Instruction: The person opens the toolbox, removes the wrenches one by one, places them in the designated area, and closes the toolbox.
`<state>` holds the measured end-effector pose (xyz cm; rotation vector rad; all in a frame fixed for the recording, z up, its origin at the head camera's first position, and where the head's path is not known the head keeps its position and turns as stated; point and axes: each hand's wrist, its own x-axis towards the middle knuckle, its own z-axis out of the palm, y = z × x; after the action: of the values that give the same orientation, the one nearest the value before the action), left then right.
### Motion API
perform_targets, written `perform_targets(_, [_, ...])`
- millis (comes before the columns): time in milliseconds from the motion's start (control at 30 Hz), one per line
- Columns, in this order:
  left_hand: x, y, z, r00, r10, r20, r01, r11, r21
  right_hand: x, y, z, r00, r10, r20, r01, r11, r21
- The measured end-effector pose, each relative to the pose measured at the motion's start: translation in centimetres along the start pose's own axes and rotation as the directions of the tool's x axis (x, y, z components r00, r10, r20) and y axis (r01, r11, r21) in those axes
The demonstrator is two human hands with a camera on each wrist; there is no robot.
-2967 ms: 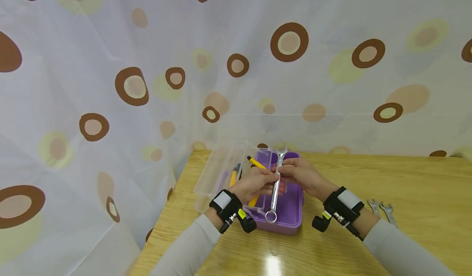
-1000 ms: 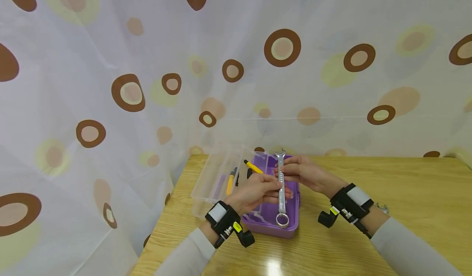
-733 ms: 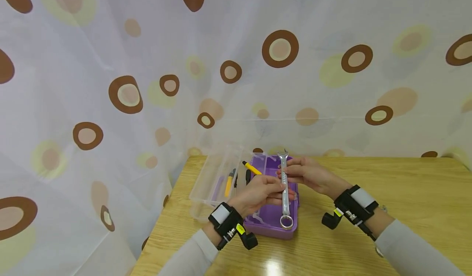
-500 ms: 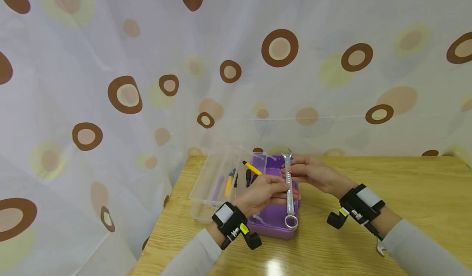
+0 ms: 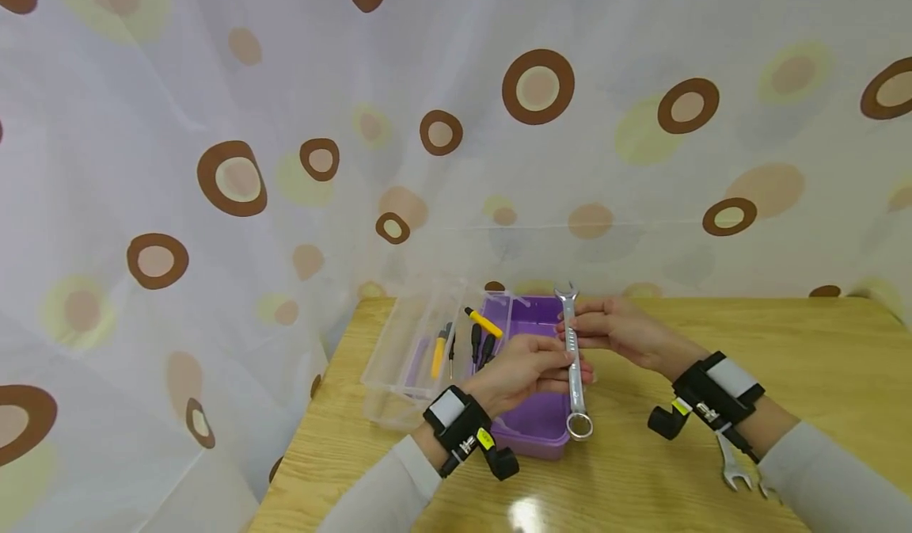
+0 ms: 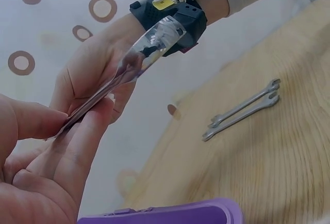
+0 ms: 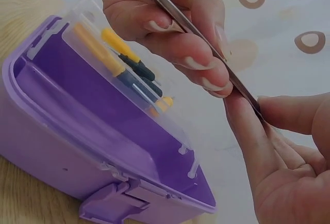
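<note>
A long silver combination wrench [image 5: 575,390] stands lengthwise over the right side of the purple toolbox [image 5: 530,444], open-jaw end away from me and ring end toward me. My left hand [image 5: 526,365] pinches its middle between thumb and fingers. Higher up the shank, my right hand [image 5: 630,335] also pinches it, thumb against fingertips. In the left wrist view the wrench [image 6: 98,97] is seen edge-on between both hands. From the right wrist, the toolbox's purple inside [image 7: 98,115] shows below the hands.
A transparent lid [image 5: 402,351] leans open on the toolbox's left. Yellow and black screwdrivers [image 5: 484,323] lie in its clear tray. Two smaller wrenches [image 6: 242,110] lie on the wooden table [image 5: 641,485], partly behind my right arm in the head view. A patterned curtain [image 5: 456,184] hangs behind.
Both hands have shifted right with the wrench, from over the toolbox's middle to its right rim. More of the black-handled tools shows at left. The grip looks the same throughout.
</note>
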<state>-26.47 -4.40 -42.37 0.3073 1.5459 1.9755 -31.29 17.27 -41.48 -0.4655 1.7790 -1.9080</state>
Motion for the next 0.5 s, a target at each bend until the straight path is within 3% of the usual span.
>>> perform_targets(500, [0.5,-0.1,1.5,1.0,-0.01,0.004,0.01,1.0,0.021,-1.5,-0.5,-0.6,1.0,0.001,-0.01,-0.002,0.999,-0.043])
